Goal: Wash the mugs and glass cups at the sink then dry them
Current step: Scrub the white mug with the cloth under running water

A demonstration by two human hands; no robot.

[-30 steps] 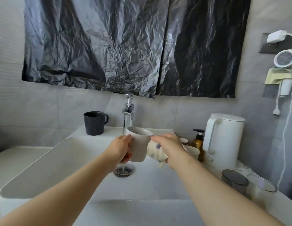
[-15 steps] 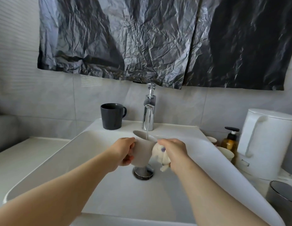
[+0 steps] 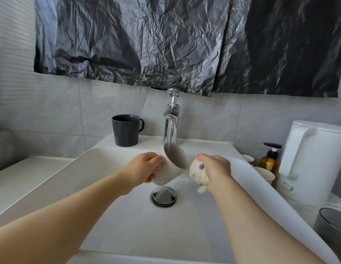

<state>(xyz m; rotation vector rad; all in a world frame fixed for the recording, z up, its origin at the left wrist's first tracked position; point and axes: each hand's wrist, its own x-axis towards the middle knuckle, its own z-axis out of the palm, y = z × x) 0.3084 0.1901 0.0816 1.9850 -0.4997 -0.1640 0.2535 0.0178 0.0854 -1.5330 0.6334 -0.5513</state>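
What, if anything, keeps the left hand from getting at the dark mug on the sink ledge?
Probably yes: the dark mug stands alone on the ledge left of the faucet, nothing between it and the left hand. But that hand grips the white mug, which it would likely have to put down first.

White mug [image 3: 170,166], black mug [image 3: 125,130], cream cloth [image 3: 198,173] with purple spot

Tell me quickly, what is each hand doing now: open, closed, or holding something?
Left hand: grips the white mug, tilted under the faucet.
Right hand: grips a bunched cream cloth.
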